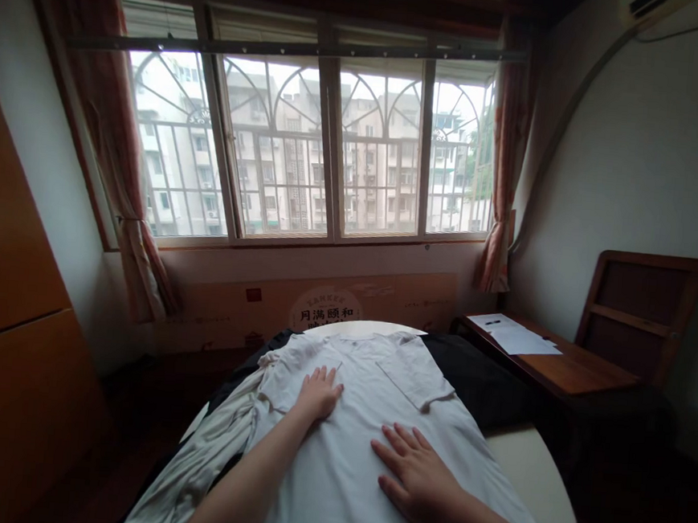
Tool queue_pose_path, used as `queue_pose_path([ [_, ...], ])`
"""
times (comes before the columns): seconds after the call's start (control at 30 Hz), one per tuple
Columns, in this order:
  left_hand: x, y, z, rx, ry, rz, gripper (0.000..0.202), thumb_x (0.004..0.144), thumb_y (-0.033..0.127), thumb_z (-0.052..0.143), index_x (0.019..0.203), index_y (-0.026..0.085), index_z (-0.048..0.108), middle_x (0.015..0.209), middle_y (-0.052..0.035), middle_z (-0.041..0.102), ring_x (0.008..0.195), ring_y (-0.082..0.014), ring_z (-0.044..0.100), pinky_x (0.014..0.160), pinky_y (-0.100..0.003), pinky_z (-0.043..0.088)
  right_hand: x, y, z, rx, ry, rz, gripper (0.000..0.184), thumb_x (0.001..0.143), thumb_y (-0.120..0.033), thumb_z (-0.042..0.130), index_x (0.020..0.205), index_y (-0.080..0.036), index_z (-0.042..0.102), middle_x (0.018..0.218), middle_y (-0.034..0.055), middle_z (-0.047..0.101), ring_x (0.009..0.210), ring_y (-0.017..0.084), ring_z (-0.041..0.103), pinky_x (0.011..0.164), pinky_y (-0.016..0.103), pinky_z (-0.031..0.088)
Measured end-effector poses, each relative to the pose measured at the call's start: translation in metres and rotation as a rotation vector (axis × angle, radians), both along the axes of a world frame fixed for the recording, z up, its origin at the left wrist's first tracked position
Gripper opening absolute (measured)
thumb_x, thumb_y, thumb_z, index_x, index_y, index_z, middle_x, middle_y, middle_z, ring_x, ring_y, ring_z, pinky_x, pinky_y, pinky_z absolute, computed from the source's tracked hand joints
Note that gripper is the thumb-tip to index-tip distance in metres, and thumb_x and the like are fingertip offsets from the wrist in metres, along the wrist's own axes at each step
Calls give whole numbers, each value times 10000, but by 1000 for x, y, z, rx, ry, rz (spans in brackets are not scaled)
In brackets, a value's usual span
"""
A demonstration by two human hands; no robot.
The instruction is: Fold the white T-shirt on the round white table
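A white T-shirt [345,463] lies spread out on a round pale table [549,479], its collar toward the window and both short sleeves folded inward over the body. My left hand [319,392] rests flat on the shirt's upper left part, close to the left sleeve, with its fingers apart. Lower down on the right, my right hand [414,472] lies on the cloth with its fingers spread. Neither hand holds anything. Shallow creases show in the fabric around both hands. The shirt's bottom hem is out of view.
Crumpled light-coloured clothing [214,444] lies left of the shirt, and dark cloth [484,385] is on its right. A wooden side table [600,370] at the right bears white papers [515,337] and a pen. Behind stand a printed cardboard panel [406,302] and a barred window [375,151].
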State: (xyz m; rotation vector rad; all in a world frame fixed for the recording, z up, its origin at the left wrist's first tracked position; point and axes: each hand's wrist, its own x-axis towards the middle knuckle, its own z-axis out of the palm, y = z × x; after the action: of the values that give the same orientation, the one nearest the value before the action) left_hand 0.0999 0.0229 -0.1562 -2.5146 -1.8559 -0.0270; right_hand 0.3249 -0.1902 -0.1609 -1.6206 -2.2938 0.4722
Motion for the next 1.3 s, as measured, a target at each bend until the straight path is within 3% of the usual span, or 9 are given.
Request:
queue_pose_path([
  [0.23,-3,-61,-5,-17,19,-163,682,1021,507,276,1593,139,325,1655,-187,261,1547,-322,204,1243,-515,180,1,-3,8,0,-6,24,608,980,-518,445,1558,-335,401,1665,78,253,1557,333,185,1259,550,89],
  [0.4,-8,-84,-4,-7,17,-223,671,1026,497,283,1587,134,342,1645,-186,290,1538,-324,234,1243,-499,210,1,-6,13,-6,-45,44,624,985,-517,418,1572,-308,378,1665,101,252,1556,336,182,1260,539,99],
  [1.3,-10,-91,1,47,-77,-234,605,1017,450,404,1529,134,456,1599,-185,388,1502,-312,329,1243,-477,234,0,-7,17,-20,-50,40,636,978,-513,426,1574,-294,382,1666,101,256,1553,350,187,1258,556,108],
])
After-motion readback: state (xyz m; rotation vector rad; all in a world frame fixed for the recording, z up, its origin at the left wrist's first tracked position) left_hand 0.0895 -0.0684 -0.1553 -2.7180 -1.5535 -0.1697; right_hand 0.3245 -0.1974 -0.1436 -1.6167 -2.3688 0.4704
